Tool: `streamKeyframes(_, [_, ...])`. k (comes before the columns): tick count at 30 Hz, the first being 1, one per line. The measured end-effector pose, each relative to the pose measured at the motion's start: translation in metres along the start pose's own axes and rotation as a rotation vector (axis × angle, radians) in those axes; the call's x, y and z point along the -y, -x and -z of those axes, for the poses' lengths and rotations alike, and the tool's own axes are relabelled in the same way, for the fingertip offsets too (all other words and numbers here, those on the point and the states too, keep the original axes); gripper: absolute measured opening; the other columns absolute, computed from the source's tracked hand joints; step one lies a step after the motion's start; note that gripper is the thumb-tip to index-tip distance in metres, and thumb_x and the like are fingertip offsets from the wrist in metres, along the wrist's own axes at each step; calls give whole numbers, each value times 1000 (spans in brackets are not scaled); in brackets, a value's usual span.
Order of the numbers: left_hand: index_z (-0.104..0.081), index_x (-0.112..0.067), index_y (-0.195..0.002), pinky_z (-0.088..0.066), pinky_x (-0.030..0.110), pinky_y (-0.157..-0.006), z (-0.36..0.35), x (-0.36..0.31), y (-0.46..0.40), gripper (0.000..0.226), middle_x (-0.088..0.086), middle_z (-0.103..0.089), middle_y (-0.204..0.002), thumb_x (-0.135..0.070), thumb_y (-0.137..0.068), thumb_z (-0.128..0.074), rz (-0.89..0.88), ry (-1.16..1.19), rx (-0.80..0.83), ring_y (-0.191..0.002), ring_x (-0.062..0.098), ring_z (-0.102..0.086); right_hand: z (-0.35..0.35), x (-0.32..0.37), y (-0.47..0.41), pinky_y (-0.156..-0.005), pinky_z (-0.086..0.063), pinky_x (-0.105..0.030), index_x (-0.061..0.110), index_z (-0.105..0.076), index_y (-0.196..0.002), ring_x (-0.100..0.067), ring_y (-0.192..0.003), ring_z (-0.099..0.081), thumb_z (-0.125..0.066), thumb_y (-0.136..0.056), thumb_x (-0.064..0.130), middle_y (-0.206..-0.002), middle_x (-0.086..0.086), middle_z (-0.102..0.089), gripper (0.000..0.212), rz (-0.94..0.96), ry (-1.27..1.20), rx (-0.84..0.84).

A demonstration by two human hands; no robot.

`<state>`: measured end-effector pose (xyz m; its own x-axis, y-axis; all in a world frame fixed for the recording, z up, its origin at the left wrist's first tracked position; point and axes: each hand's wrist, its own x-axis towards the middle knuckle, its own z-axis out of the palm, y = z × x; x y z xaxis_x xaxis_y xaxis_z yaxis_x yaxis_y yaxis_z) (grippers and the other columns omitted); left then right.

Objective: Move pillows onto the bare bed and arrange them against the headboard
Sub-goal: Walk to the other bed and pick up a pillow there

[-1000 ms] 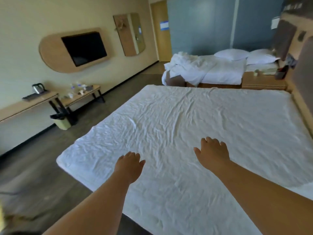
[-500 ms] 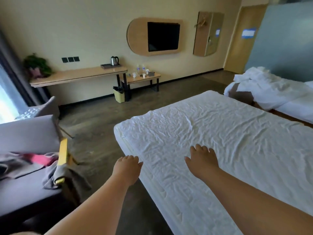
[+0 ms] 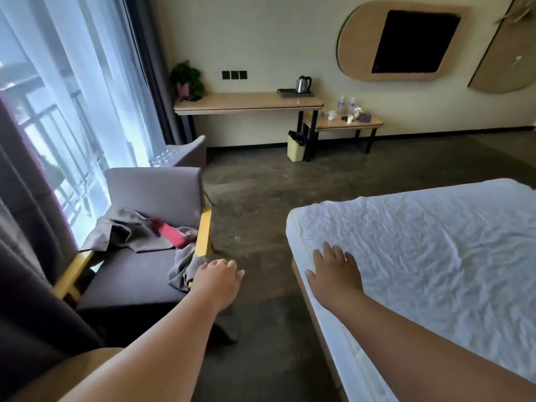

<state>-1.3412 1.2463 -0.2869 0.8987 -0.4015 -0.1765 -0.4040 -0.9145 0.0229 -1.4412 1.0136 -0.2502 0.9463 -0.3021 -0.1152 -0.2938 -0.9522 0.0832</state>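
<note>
The bare bed (image 3: 429, 250) fills the right side, covered only by a wrinkled white sheet. My right hand (image 3: 336, 274) is stretched out over the bed's near left corner, fingers straight and empty. My left hand (image 3: 219, 278) hangs over the dark floor beside the armchair, fingers loosely curled, holding nothing. No pillow shows in this view, and the headboard is out of frame.
A grey armchair (image 3: 150, 256) with yellow wooden arms stands at the left, with grey and pink clothes on its seat. Behind it are a window with curtains (image 3: 72, 111), a wall desk with a kettle (image 3: 303, 84), a low bench, a bin (image 3: 295, 146) and a wall television.
The view has swung left, from the bed and the second bed with pillows toward the armchair and window. My left hand now hangs over the floor instead of the sheet.
</note>
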Motion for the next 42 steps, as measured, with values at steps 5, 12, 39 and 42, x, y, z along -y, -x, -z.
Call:
streamKeyframes(5, [-54,-21,-129,-41,45,-102,6,35,-69,47,4,-57,-133,-47,-103,-24,25,-114,43,-126,27,-51,-9,19,-98,-122,-13,-47,23,-25,-157,-31,-153,-15,-30,-103,54,-168,-7,-14,63,81,5,4])
streamKeyframes(12, [-52,-23,-132,-43,41,-102,62,55,-202,47,1,-56,-134,-46,-103,-24,115,-141,-19,-126,24,-52,27,37,-279,-121,-18,-49,17,-32,-153,-32,-146,-26,-35,-103,49,-164,-11,-23,59,230,-30,-56])
streamKeyframes(39, [-62,-22,-125,-46,42,-95,133,192,-746,41,4,-61,-127,-41,-98,-38,36,-138,207,-121,29,-56,64,100,-814,-111,-30,-42,23,-55,-132,-26,-131,-45,-42,-99,45,-137,-3,-54,42,84,-30,164])
streamKeyframes(42, [-58,-22,-129,-42,40,-100,146,191,-809,42,5,-60,-130,-44,-101,-36,-1,-140,214,-125,26,-54,62,96,-870,-114,-27,-43,22,-53,-135,-27,-133,-43,-44,-99,46,-139,-3,-52,44,80,-27,175])
